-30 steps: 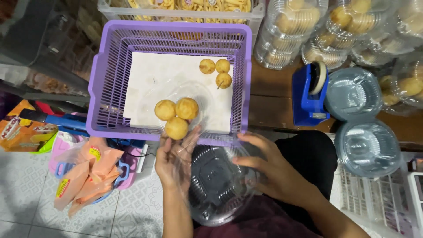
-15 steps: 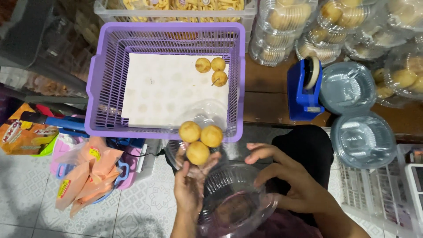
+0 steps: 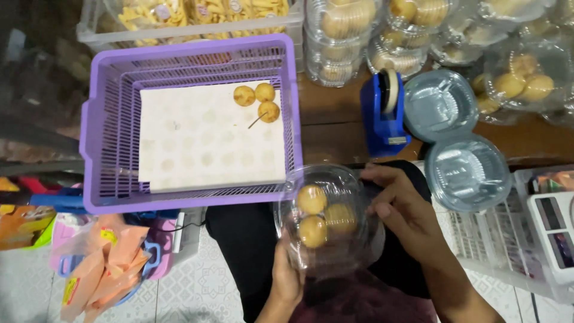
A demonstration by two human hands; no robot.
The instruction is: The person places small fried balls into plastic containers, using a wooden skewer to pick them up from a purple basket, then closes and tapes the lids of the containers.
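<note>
A clear round plastic container (image 3: pixel 326 218) sits over my lap with three golden round pastries (image 3: pixel 324 215) inside it. My left hand (image 3: pixel 286 276) grips the container from below at its near left side. My right hand (image 3: pixel 402 210) rests against its right rim, fingers curled on the clear lid. In front of me a purple plastic basket (image 3: pixel 95 149) holds a sheet of white paper and three more golden pastries (image 3: pixel 258 101) near its far right corner, with a thin stick beside them.
A blue tape dispenser (image 3: pixel 382 113) stands right of the basket on the wooden table. Two empty clear round containers (image 3: pixel 454 137) lie further right. Filled containers of pastries (image 3: pixel 418 30) line the back. Orange snack bags (image 3: pixel 95 269) hang at lower left. A white scale (image 3: pixel 553 227) sits at right.
My left hand carried three pastries from the basket's near edge down into the clear container. The container has shifted right, and both hands now hold it with the lid over the pastries.
</note>
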